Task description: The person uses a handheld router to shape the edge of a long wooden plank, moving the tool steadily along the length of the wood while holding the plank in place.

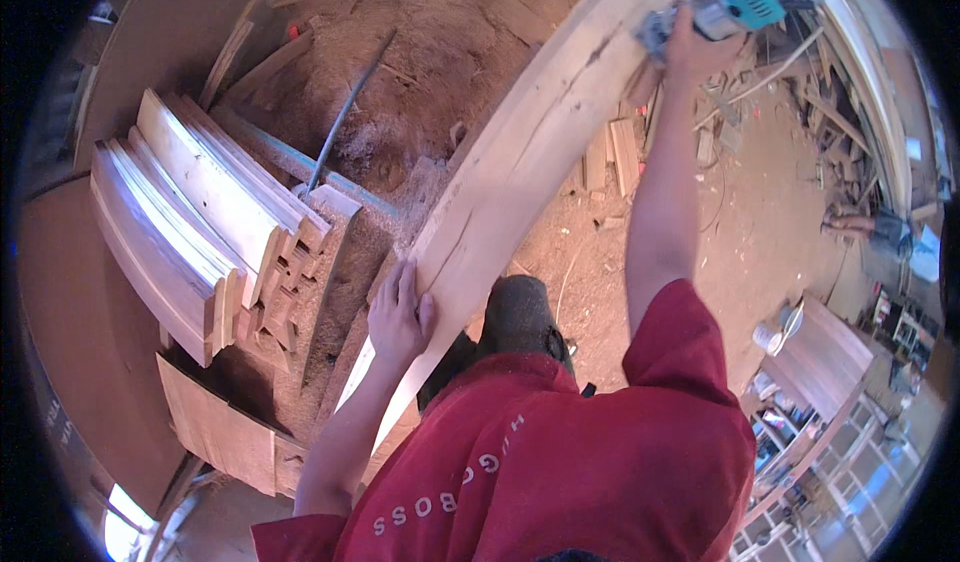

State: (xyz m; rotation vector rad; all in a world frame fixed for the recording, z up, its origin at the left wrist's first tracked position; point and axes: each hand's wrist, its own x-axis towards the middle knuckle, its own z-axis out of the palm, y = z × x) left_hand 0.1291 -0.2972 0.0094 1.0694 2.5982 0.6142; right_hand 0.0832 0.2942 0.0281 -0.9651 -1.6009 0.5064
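A long pale wooden plank (pixel 520 162) with dark cracks runs slantwise from the far top down to beside my body. My right hand (pixel 700 47), arm stretched far forward, is closed around a teal and silver trim router (pixel 715 17). The router sits at the plank's right edge near its far end; its bit is hidden. My left hand (pixel 398 322) rests on the plank's near part at the left edge, fingers extended and the thumb apart.
Several shaped boards (pixel 205 227) are stacked at the left beside a dark metal bar (pixel 350 112). Sawdust (pixel 440 22) covers the far surface. Wood offcuts (pixel 622 152) lie beyond the plank. Another person's legs (pixel 855 224) show at the right, above a wooden-topped table (pixel 820 352).
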